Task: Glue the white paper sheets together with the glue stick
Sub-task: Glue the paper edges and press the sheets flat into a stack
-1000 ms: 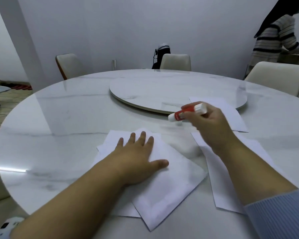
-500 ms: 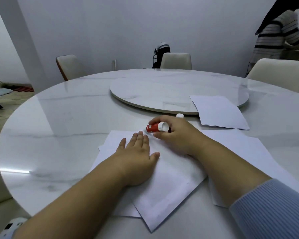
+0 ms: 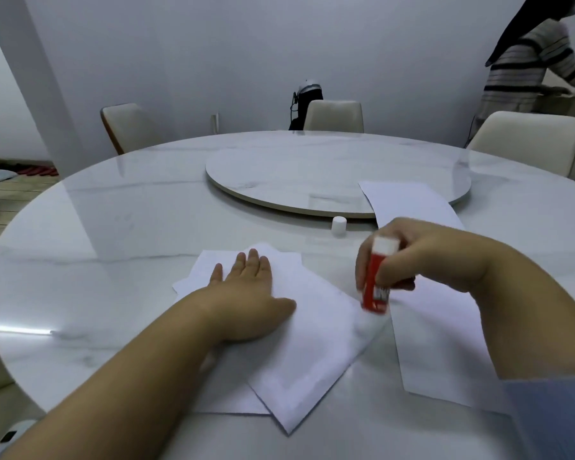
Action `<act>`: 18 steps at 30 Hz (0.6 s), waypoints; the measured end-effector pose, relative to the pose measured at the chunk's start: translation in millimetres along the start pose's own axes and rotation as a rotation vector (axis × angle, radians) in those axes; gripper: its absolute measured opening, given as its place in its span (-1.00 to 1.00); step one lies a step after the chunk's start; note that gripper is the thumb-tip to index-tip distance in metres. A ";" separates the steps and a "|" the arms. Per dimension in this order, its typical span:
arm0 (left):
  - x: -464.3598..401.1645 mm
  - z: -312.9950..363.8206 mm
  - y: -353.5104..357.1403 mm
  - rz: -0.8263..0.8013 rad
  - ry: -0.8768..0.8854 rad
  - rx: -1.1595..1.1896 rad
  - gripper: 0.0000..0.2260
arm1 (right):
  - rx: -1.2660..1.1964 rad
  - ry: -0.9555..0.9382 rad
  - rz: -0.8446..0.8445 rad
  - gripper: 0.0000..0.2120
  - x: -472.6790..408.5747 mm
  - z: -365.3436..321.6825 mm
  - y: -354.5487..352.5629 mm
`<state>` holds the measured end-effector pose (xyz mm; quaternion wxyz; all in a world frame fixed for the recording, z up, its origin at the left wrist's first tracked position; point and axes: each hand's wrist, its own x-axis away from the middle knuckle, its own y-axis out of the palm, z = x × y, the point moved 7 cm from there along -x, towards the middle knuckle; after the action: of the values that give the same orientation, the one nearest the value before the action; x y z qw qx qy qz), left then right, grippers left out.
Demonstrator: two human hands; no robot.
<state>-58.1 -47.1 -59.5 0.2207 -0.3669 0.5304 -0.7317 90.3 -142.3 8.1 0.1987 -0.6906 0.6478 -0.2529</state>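
Round marble surface (image 3: 120, 227) seen from above, stretching wide and bare to the left and far side, with a raised turntable (image 3: 312, 167) at its centre. Stack of white paper sheets (image 3: 312, 343) lying near the front edge, turned at an angle, one corner pointing toward the viewer and close to the rim. Left hand (image 3: 246, 293) pressed flat on the stack, fingers spread loosely, thumb out to the right, nothing held. Right hand (image 3: 422, 257) hovering just right of it, grip closed around a red glue stick (image 3: 374, 280), held nearly upright with its lower end at or touching the right edge of the top sheet; contact blurred, not certain. White cap (image 3: 338, 225) standing alone beyond the hands, just in front of the turntable's rim. Second sheet (image 3: 445, 343) lying flat to the right, under the right forearm, its left edge just beside the stack. Third sheet (image 3: 409, 204) farther back, partly overlapping the turntable's edge. Cream chairs (image 3: 332, 116) tucked around the far side. Person in a striped top (image 3: 525, 61) standing at far right, well apart.
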 end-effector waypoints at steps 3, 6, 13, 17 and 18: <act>-0.4 -10.5 -3.5 0.058 -0.144 0.026 -0.26 | -0.485 -0.219 0.303 -0.77 8.5 6.0 -41.9; 3.0 -9.1 -2.8 0.117 -0.253 0.013 -0.24 | -0.789 -0.276 0.494 -0.72 9.6 18.3 -56.6; 6.2 2.8 1.5 0.129 -0.200 0.013 -0.32 | -1.164 -0.066 0.642 -0.76 -19.3 51.7 -38.9; 7.4 3.6 3.0 0.055 -0.142 0.004 -0.20 | -1.240 -0.042 0.737 -0.71 -22.0 59.0 -36.0; 8.1 3.8 3.3 0.047 -0.145 -0.003 -0.17 | -1.173 -0.035 0.776 -0.74 -19.9 59.0 -37.5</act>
<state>-60.5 -56.3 -59.5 0.2752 -0.4064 0.5225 -0.6972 155.2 -122.6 -17.9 -0.1204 -0.4068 0.8736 0.2387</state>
